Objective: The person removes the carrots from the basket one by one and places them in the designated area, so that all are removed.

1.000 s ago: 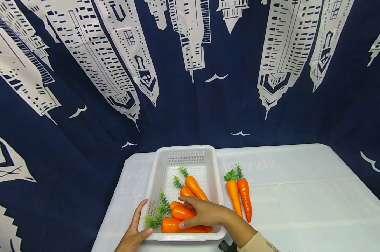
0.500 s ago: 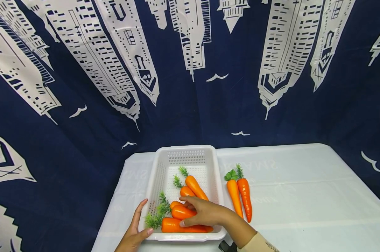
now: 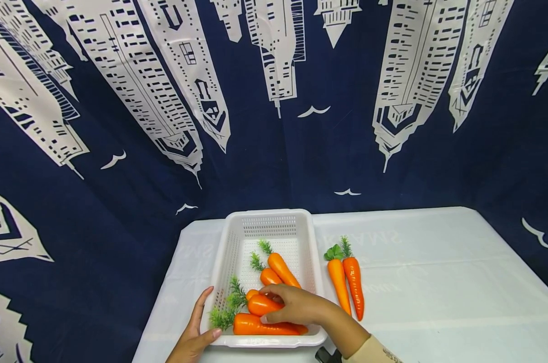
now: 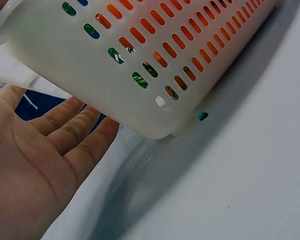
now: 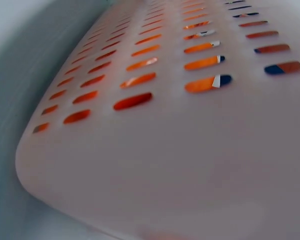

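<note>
A white plastic basket holds several orange carrots with feathery green tops. My right hand reaches over its right side, fingers and thumb around a middle carrot. The thumb also touches the front carrot. Behind the hand lie another carrot and a partly covered one. My left hand grips the basket's front left corner, thumb on the rim. The left wrist view shows that hand's fingers beneath the rim. In the right wrist view the basket wall hides the right hand's hold.
Two more carrots lie side by side on the table right of the basket, one with a leafy top and one redder. A white cloth covers the table. A dark blue curtain with white buildings hangs behind.
The right hand's index finger has bent slightly down toward the middle carrot. The left hand, basket and other carrots stay where they were.
</note>
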`<act>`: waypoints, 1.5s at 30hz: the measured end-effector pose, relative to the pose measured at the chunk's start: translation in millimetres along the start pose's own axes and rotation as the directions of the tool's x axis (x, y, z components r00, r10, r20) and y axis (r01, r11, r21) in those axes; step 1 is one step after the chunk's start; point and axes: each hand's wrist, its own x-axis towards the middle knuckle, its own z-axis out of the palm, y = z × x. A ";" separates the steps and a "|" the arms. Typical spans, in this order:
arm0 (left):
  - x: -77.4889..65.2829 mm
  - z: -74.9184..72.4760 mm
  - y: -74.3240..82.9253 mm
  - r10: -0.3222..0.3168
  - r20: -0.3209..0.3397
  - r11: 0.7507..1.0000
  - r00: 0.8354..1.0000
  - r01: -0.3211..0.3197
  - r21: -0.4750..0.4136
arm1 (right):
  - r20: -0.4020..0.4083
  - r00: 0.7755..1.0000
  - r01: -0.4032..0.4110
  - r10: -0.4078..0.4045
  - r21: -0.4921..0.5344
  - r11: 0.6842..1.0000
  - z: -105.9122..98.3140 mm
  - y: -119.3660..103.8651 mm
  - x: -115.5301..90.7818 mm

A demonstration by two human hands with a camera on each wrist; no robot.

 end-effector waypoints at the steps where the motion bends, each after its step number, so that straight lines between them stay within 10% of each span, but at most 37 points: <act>1: 0.1 0.3 0.2 -0.001 0.001 1.000 1.000 0.001 -0.002 | 0.002 1.000 -0.001 0.001 0.012 1.000 -0.1 0.1 0.0; 45: 1.4 0.7 -1.8 0.010 0.012 1.000 1.000 -0.010 0.007 | -0.008 0.995 0.096 -0.096 0.119 0.988 -3.3 4.2 -0.6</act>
